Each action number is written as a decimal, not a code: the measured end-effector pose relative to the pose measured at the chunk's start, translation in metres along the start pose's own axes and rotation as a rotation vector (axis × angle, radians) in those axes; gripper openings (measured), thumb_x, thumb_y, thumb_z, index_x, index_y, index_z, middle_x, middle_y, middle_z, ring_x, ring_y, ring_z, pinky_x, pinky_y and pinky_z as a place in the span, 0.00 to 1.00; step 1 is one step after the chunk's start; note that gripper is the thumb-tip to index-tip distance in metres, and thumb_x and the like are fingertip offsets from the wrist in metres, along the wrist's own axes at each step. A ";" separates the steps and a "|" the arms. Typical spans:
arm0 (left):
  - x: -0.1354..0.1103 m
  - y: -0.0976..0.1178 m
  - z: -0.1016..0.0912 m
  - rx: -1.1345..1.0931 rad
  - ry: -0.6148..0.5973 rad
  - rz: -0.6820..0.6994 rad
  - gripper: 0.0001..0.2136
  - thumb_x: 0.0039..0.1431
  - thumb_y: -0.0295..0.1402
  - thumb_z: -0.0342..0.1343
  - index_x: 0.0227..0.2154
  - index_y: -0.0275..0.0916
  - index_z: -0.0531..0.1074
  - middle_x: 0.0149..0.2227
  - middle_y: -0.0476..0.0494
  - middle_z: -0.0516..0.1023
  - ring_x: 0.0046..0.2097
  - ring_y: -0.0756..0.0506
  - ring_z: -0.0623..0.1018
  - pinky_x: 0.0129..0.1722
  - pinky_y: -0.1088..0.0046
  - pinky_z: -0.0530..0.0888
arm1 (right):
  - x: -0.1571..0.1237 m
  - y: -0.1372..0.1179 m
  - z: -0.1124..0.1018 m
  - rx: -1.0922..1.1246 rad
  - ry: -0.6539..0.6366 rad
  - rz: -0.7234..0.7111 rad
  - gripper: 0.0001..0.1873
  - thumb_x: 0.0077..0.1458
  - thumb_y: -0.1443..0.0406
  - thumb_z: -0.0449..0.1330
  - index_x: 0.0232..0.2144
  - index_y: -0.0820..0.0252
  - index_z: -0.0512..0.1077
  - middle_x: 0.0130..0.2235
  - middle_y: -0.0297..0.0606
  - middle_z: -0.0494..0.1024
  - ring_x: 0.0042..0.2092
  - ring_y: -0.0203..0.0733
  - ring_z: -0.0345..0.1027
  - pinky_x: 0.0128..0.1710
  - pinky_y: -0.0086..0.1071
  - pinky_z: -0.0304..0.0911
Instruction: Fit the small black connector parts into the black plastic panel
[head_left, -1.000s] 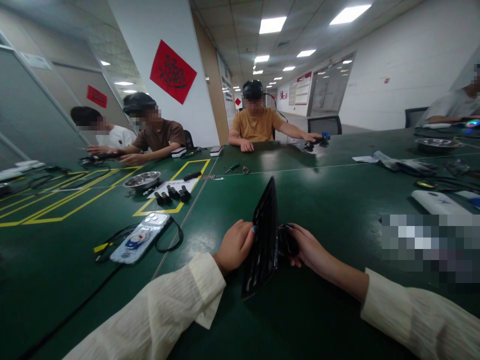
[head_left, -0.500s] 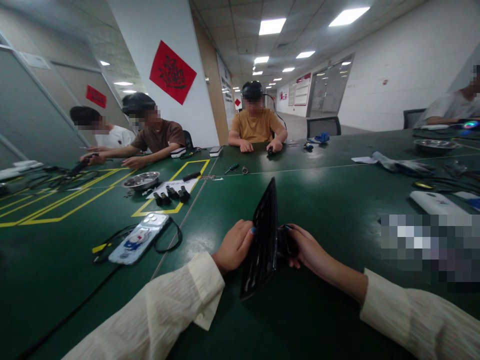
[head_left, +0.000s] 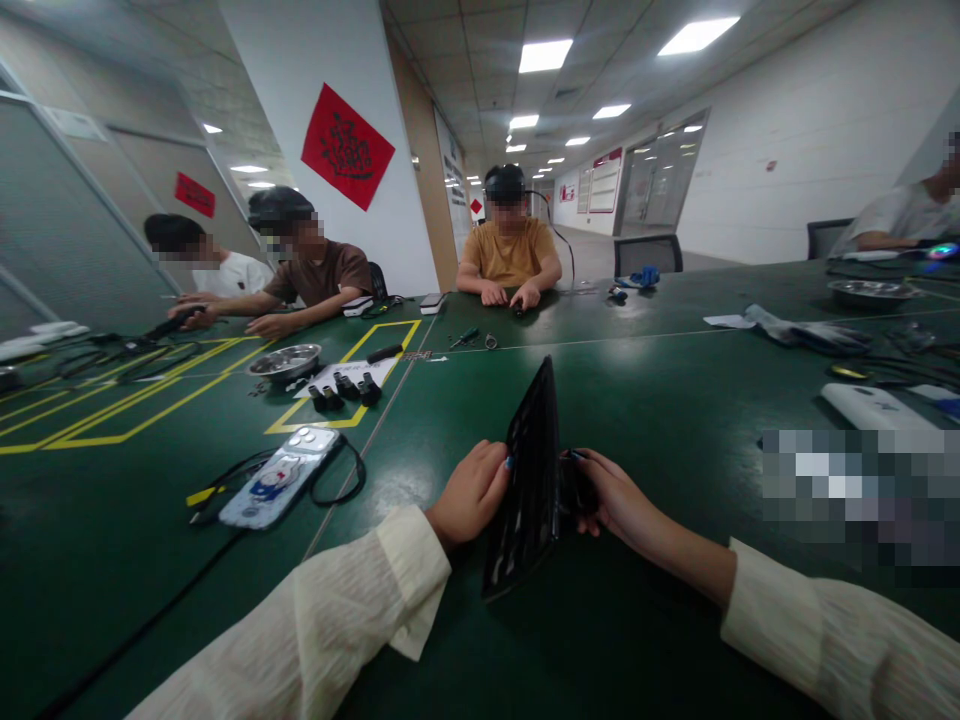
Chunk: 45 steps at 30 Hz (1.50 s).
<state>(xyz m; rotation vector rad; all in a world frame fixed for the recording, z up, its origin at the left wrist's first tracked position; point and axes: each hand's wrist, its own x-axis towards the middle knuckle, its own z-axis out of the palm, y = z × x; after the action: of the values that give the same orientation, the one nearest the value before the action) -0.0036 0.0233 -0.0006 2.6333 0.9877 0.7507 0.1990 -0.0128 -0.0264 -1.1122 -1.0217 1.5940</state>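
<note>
i hold the thin black glossy panel [head_left: 529, 490] nearly upright, left fingers [head_left: 496, 478] closed on it, right fingers [head_left: 600, 468] curled round a dark bulky part [head_left: 576, 490] beside, probably for steadiness.

we hold a thin black panel [head_left: 529, 490] nearly upright, right of the phone [head_left: 281, 478], and a dark, partly hidden part [head_left: 576, 488] farther right of that phone.

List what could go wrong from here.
The black panel stands steeply between the left hand and right hand; if either grip slackens, it might tip. The right hand hides much of the dark part it holds, so a slip there could go unnoticed. The left sleeve is near the looped cable and might catch it.
</note>
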 end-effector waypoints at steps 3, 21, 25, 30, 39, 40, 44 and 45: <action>-0.001 -0.001 0.001 0.004 0.008 0.008 0.13 0.62 0.33 0.32 0.26 0.38 0.57 0.28 0.46 0.62 0.33 0.47 0.63 0.36 0.68 0.64 | -0.001 -0.002 0.002 -0.002 0.001 0.003 0.16 0.54 0.60 0.47 0.44 0.61 0.59 0.21 0.31 0.70 0.14 0.33 0.64 0.08 0.21 0.53; 0.003 0.000 -0.003 -0.052 -0.040 -0.021 0.15 0.63 0.35 0.30 0.25 0.39 0.58 0.27 0.46 0.63 0.33 0.47 0.63 0.36 0.68 0.64 | -0.004 -0.008 0.005 0.027 0.014 0.019 0.13 0.53 0.63 0.47 0.41 0.61 0.59 0.20 0.32 0.70 0.15 0.34 0.65 0.09 0.22 0.55; 0.002 0.000 -0.002 -0.054 -0.044 -0.030 0.14 0.63 0.35 0.32 0.25 0.39 0.57 0.27 0.46 0.62 0.32 0.47 0.63 0.35 0.68 0.64 | -0.006 -0.010 0.007 0.031 0.014 0.029 0.13 0.53 0.62 0.47 0.41 0.61 0.59 0.20 0.32 0.70 0.14 0.32 0.63 0.08 0.21 0.49; 0.001 0.000 -0.002 -0.055 -0.040 -0.007 0.13 0.62 0.34 0.32 0.26 0.38 0.57 0.28 0.46 0.62 0.33 0.47 0.63 0.35 0.68 0.65 | -0.007 -0.010 0.007 0.009 0.007 0.024 0.15 0.52 0.60 0.47 0.41 0.60 0.60 0.19 0.30 0.68 0.14 0.31 0.61 0.09 0.20 0.45; -0.001 0.000 -0.003 -0.041 -0.046 -0.012 0.12 0.62 0.35 0.32 0.27 0.38 0.57 0.29 0.45 0.62 0.34 0.46 0.64 0.36 0.67 0.65 | -0.005 -0.008 0.006 0.016 0.016 0.029 0.18 0.51 0.59 0.48 0.44 0.61 0.59 0.19 0.29 0.68 0.13 0.31 0.60 0.09 0.20 0.45; -0.001 0.000 -0.003 -0.041 -0.048 -0.008 0.13 0.62 0.35 0.32 0.28 0.38 0.57 0.29 0.45 0.62 0.34 0.46 0.64 0.36 0.67 0.65 | -0.005 -0.007 0.006 0.013 0.013 0.028 0.18 0.51 0.59 0.48 0.44 0.61 0.59 0.19 0.29 0.68 0.13 0.31 0.60 0.09 0.21 0.45; -0.001 0.000 -0.003 -0.048 -0.055 0.003 0.13 0.62 0.36 0.32 0.28 0.38 0.58 0.30 0.45 0.62 0.34 0.47 0.63 0.36 0.67 0.65 | -0.005 -0.008 0.005 0.011 0.010 0.038 0.17 0.52 0.59 0.48 0.43 0.60 0.60 0.20 0.30 0.68 0.14 0.30 0.61 0.10 0.21 0.45; -0.001 0.000 -0.003 -0.050 -0.053 0.002 0.13 0.62 0.36 0.32 0.28 0.38 0.58 0.30 0.45 0.62 0.34 0.47 0.63 0.36 0.67 0.65 | -0.006 -0.009 0.006 0.009 0.013 0.038 0.17 0.51 0.59 0.48 0.43 0.60 0.60 0.21 0.31 0.69 0.14 0.30 0.61 0.10 0.21 0.44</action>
<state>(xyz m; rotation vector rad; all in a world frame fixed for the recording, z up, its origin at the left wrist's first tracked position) -0.0061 0.0227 0.0014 2.5978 0.9400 0.6925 0.1965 -0.0170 -0.0158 -1.1401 -0.9898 1.6178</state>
